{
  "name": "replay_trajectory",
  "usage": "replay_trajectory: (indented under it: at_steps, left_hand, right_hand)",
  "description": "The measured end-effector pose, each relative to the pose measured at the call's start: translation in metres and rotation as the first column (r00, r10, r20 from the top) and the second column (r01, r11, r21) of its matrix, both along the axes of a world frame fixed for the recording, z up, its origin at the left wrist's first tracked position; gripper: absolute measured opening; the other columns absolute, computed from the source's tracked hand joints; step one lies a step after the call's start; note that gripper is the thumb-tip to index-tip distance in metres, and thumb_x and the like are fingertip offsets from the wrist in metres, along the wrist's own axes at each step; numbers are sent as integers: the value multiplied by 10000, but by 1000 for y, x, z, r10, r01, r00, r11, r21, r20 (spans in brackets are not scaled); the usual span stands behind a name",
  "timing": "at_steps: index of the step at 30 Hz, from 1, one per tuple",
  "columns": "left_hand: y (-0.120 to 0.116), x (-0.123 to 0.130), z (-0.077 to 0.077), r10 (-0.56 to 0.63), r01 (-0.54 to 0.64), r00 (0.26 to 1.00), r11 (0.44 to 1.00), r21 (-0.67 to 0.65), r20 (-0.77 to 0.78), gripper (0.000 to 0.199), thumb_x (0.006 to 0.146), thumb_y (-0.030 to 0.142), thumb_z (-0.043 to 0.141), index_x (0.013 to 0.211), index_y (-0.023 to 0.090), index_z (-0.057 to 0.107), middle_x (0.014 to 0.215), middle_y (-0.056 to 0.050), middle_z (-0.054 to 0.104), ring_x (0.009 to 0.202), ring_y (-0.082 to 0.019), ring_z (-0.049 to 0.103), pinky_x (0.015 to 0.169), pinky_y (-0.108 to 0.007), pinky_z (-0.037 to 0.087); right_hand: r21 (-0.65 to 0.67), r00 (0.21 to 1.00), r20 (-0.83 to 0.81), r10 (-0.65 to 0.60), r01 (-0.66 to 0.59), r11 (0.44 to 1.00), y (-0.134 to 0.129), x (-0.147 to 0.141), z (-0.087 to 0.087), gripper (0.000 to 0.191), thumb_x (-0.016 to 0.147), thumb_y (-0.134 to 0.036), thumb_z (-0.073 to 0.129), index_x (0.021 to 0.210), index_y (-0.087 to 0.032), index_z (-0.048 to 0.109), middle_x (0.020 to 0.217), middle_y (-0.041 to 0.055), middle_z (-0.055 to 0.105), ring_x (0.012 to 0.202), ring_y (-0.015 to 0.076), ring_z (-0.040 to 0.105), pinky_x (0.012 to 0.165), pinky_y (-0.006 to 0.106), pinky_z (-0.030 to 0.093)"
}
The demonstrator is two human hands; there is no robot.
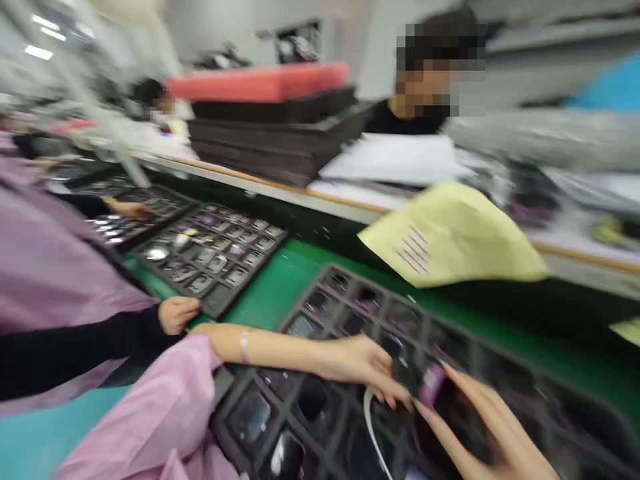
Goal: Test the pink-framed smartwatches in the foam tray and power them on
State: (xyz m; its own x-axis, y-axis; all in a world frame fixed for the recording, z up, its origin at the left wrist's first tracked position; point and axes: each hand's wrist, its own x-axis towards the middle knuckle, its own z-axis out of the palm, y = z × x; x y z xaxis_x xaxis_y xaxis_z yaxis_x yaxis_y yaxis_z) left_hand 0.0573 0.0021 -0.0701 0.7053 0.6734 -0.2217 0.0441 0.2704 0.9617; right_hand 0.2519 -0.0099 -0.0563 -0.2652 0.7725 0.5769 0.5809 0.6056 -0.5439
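Room: blurred, with ceiling lights (39, 52) and a shelf (345, 205) behind the worktop.
Worktop (300, 261): green, showing between near tray (286, 405) and far tray (220, 297).
Near tray: gridded, dark pieces (250, 417) in its cells.
Stack (265, 143): dark layers under a red sheet (260, 85), on the shelf.
Yellow sheet (470, 233): overhanging the shelf's edge.
Left hand (355, 365): fingers bent close together; whether they pinch anything, I cannot tell.
Right hand (505, 437): thumb and fingers pinching the purple-edged piece (433, 385).
Purple-edged piece: above the near tray, just beside the left fingertips.
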Motion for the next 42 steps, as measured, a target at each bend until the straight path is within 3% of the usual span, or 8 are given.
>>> replay_trajectory:
  at_steps: [2,8,13,18,22,27,33,42]
  left_hand:
    - [-9,13,-5,45,-38,998,987,-153,47,435,650,470,782,840,116,616,701,-23,625,616,-126,587,592,-264,456]
    - [-12,8,-6,-5,18,998,982,-190,68,268,738,267,714,926,115,599,700,26,550,555,-69,463,502,-205,343]
    - [-20,15,-11,-6,25,991,991,-135,136,303,691,134,720,972,132,608,799,20,564,710,-99,521,685,-239,417]
    - [-21,19,-19,14,-9,989,999,-34,144,341,750,274,726,1035,146,590,877,-23,594,841,-155,564,757,-276,446]
    - [-25,20,-20,86,-86,996,996,0,25,314,788,360,687,977,129,589,683,38,513,569,-82,470,516,-208,382]
    - [-27,17,-18,75,-76,997,997,-24,-33,369,789,408,675,998,116,589,579,82,438,434,-46,362,391,-179,245]
    - [-23,15,-6,26,-27,1000,995,-97,-15,377,741,441,716,877,103,617,500,89,422,381,-32,307,373,-182,232]
    - [-23,14,3,41,-42,999,991,-125,-13,381,716,416,749,893,102,624,474,100,405,371,-31,304,374,-183,232]
  right_hand:
    - [-111,999,49,-20,26,993,-27,14,-1,344,878,-350,630,1202,-242,586,1101,76,632,1003,253,629,887,394,535]
    - [-226,989,27,148,-138,964,-37,18,-2,434,851,-238,652,1263,-227,516,1189,117,574,1121,259,563,936,422,497]
    - [-233,958,182,224,-179,956,-38,19,-7,511,855,-174,616,1329,-238,438,1241,114,562,1122,269,545,926,455,470]
    - [-206,952,220,212,-167,964,-37,20,-13,532,861,-148,585,1357,-249,423,1231,114,571,1099,283,555,902,462,474]
    - [-210,956,222,190,-144,967,-38,16,-15,518,867,-158,582,1357,-244,436,1216,113,576,1078,269,565,893,442,486]
    - [-198,958,213,194,-152,968,-41,11,-11,479,860,-202,601,1321,-208,469,1152,114,604,1024,258,587,848,427,495]
    - [-221,974,66,218,-199,955,-42,9,-14,506,844,-220,649,1318,-226,474,1121,102,599,1000,236,599,828,396,516]
    - [-265,974,-52,220,-226,937,-43,8,-17,542,830,-209,682,1333,-247,484,1124,99,580,1018,230,601,868,397,532]
